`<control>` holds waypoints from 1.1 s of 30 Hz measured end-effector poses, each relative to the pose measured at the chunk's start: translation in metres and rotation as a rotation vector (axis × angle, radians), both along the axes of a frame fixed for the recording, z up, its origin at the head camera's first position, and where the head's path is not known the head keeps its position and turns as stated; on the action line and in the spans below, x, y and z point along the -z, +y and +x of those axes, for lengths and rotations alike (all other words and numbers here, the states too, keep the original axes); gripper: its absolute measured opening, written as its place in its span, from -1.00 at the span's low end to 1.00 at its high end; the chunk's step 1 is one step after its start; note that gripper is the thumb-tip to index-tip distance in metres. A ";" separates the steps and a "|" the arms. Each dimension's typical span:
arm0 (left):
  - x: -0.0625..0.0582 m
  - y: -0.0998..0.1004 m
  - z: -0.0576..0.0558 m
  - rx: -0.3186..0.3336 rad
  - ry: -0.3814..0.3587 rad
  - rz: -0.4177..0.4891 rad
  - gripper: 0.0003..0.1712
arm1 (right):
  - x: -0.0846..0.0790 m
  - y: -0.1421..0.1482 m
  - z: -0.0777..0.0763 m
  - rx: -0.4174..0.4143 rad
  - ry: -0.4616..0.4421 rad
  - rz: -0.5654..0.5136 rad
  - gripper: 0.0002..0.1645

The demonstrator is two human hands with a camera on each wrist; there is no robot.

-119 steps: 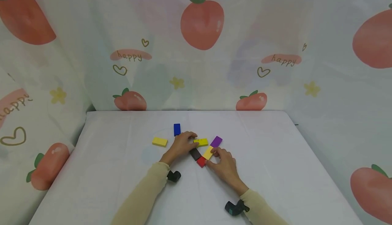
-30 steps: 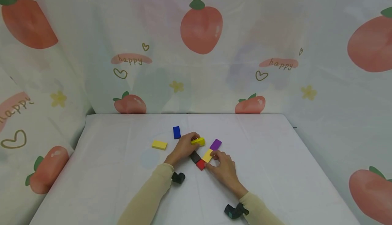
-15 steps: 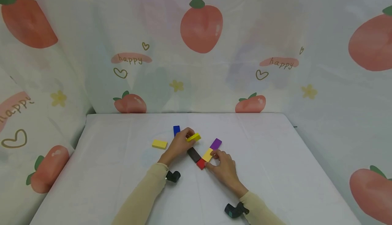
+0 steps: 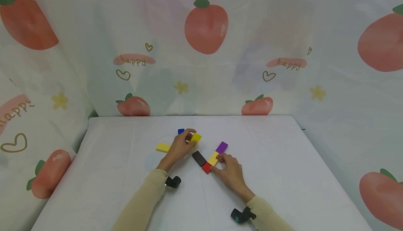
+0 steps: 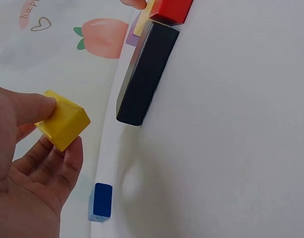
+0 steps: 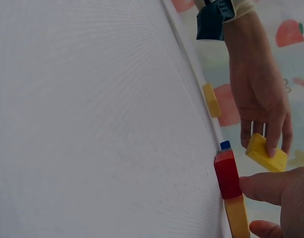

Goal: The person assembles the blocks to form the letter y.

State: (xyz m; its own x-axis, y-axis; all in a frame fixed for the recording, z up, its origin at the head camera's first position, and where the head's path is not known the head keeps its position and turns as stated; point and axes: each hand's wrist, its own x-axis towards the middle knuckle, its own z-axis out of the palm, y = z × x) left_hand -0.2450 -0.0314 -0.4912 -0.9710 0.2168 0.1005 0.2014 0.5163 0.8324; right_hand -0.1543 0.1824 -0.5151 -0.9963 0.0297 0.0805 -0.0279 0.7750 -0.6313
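Observation:
My left hand (image 4: 181,145) pinches a yellow block (image 4: 196,138) between thumb and fingers, held up above the table and tilted. In the left wrist view this yellow block (image 5: 64,121) shows beside the thumb, apart from the other blocks. On the table lie a black block (image 4: 199,158), a red block (image 4: 206,167), a light yellow block (image 4: 213,158) and a purple block (image 4: 221,147), end to end in a V. My right hand (image 4: 232,172) rests its thumb against the red block and a fingertip against the light yellow one, both from the right side.
A blue block (image 4: 181,131) lies behind the left hand, partly hidden by it. Farther left, another light yellow block (image 4: 162,148) lies on the white table (image 4: 283,175). A patterned cloth (image 4: 201,77) hangs behind the table.
My left hand has lifted the yellow block from its place near the black block and carried it left, turning it. The right hand stays at the red and light yellow blocks.

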 end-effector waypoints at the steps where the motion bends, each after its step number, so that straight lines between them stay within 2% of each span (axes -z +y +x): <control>1: 0.001 -0.001 0.000 -0.003 0.003 0.001 -0.52 | 0.000 0.000 0.000 0.000 0.001 0.000 -0.54; 6: 0.004 -0.006 0.002 -0.022 0.000 0.013 -0.54 | 0.000 0.000 0.001 -0.001 0.002 -0.004 -0.53; 13: 0.006 -0.012 0.003 -0.030 -0.014 0.081 -0.59 | -0.001 0.000 0.002 0.004 0.007 0.000 -0.54; 20: 0.009 -0.016 0.006 -0.038 0.004 0.121 -0.57 | 0.000 0.000 0.002 -0.001 0.020 -0.006 -0.54; 29: 0.011 -0.018 0.005 -0.101 -0.101 0.199 -0.58 | 0.001 0.000 0.002 0.001 0.016 -0.009 -0.53; 33: 0.013 -0.019 0.006 -0.112 -0.111 0.224 -0.57 | 0.000 0.000 0.002 0.002 0.010 -0.006 -0.53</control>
